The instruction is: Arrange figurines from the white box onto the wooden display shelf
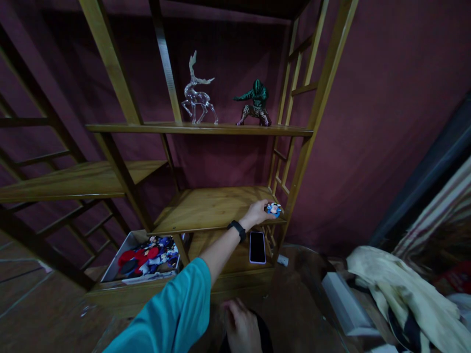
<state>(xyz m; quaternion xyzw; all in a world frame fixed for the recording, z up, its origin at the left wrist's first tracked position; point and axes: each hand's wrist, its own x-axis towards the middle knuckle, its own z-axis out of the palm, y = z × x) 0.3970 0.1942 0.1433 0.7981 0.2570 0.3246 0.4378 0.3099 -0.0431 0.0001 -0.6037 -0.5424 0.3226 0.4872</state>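
Head view shows the left hand (pixel 258 212) closed around a small figure (pixel 274 210), blue and white, at the right end of the middle shelf (pixel 206 203), close beside the wooden upright (pixel 297 189). The step in hand reads as positioning that 1 piece on the board; whether its base bears on the wood is hard to tell, and so is whether it is being set down or lifted.

The right hand (pixel 243 328) is low and well apart from the left, fingers loosely curled; I cannot tell whether anything is in it.

Below the board, a phone (pixel 257 247) rests near the same end. At lower left, a box (pixel 133 240) holds a jumble of small pieces (pixel 147 260) in red, blue and white. Overhead stand 2 ornaments: a clear deer (pixel 198 95) and a crouching figurine (pixel 255 103).

From here, the next move calls for a light fingertip grip, a level base and clearance from the upright before any release.
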